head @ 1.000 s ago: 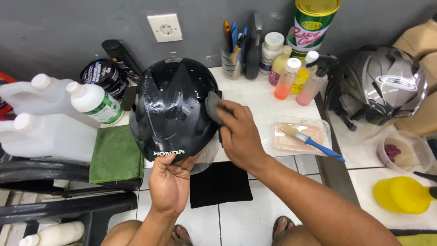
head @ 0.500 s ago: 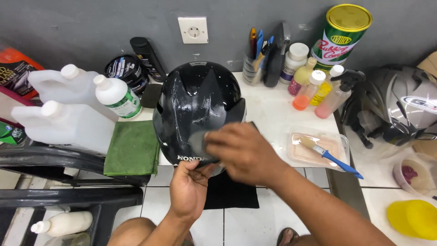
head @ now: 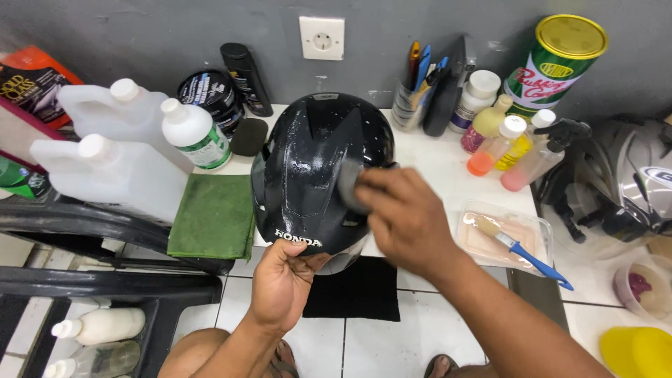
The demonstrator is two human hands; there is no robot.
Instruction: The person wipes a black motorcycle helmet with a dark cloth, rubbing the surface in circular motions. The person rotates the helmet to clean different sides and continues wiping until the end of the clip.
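Right now the glossy black motorcycle helmet (head: 318,168) is sitting at the front edge of the white tiled worktop (head: 434,168), hemmed in on every side. On its left a folded green cloth (head: 213,217) is lying just beside it, with 2 big translucent white plastic jugs (head: 112,175) and a white bottle with a green label (head: 196,134) crowding behind that. A round black tin (head: 206,91), a tall black bottle (head: 246,78) and a small black foam pad (head: 249,136) are lining the grey wall, under a white wall socket (head: 322,38). On the right, a cup of pens and brushes (head: 416,91) is standing near a cluster of small squeeze bottles, yellow, orange and pink (head: 507,143), and a tall green can with a gold lid and a red-and-white label (head: 556,63) is towering at the back. A clear plastic tray (head: 476,245) is holding a blue-handled brush (head: 521,252), and a silver helmet (head: 630,189) is waiting at the far right.

The left hand (head: 280,287) is curling its fingers shut around the helmet's lower front rim, thumb on the shell, propping it from below. The right hand (head: 406,217) is pressing a small grey pad (head: 350,185) flat against the shell's right flank, fingers folded over it; the hand is blurring, and the smeared shell is showing streaks. A black mat (head: 357,290) is lying on the floor tiles beneath.
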